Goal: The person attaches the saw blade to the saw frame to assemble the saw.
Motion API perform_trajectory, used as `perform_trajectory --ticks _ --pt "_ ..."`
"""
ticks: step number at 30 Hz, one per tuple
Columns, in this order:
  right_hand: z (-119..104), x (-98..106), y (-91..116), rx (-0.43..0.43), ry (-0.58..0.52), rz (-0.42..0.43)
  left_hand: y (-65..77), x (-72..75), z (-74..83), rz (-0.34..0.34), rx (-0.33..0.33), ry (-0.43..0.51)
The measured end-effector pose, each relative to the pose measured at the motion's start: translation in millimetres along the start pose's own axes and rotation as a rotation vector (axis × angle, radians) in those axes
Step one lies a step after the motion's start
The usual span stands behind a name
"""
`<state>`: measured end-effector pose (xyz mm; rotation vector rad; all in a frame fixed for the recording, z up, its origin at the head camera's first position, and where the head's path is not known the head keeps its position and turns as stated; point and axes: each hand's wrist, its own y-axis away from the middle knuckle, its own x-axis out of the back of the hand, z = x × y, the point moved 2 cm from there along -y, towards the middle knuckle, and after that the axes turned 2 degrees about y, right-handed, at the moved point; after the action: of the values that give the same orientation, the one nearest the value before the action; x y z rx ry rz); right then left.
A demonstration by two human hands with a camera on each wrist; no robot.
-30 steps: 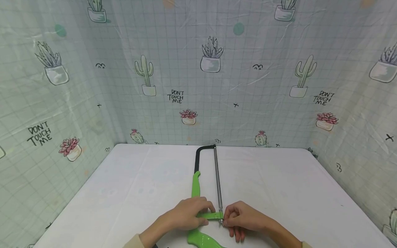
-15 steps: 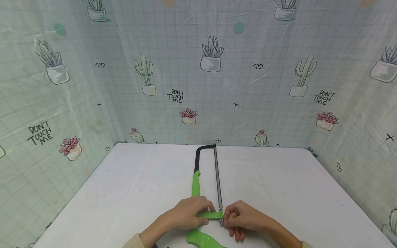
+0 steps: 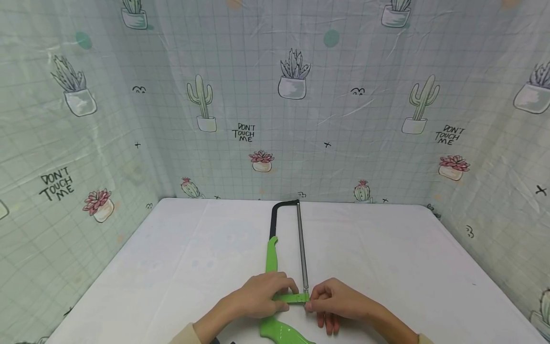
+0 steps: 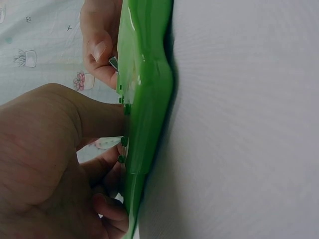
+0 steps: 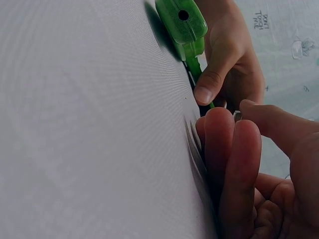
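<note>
A hacksaw lies flat on the white table, its green handle [image 3: 283,332] toward me, its black bow [image 3: 273,222] and metal blade [image 3: 302,243] pointing away. My left hand [image 3: 264,295] grips the green frame, thumb on the near side of the green crossbar [image 3: 294,298] and fingers on the far side. At the crossbar's right end, my right hand [image 3: 337,300] pinches a small metal wing nut [image 5: 238,115] between thumb and forefinger. The fingers mostly cover that nut in the head view. A bit of its metal [image 4: 113,62] shows in the left wrist view.
White cloth covers the table [image 3: 386,258]. A cactus-print curtain [image 3: 240,105] stands behind it and along both sides. Small dark things [image 3: 216,340] peek in at the bottom edge, too cut off to identify.
My right thumb and fingertip have shifted slightly left over the wing nut, which showed earlier and is now mostly covered. The left hand and the hacksaw stay in place.
</note>
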<state>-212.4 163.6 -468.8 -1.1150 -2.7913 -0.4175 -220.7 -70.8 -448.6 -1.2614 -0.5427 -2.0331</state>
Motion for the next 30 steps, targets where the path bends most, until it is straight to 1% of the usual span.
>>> perform_trajectory --ticks 6,23,30 --pt "-0.5 0.0 -1.0 -0.013 0.007 0.011 0.0 0.1 0.1 0.001 0.003 -0.005" --pt "-1.0 0.4 -0.8 -0.003 -0.006 0.002 -0.2 0.2 0.4 0.000 0.005 0.002" --pt "-1.9 -0.6 -0.3 0.007 0.007 0.002 -0.2 0.7 1.2 -0.004 0.012 -0.007"
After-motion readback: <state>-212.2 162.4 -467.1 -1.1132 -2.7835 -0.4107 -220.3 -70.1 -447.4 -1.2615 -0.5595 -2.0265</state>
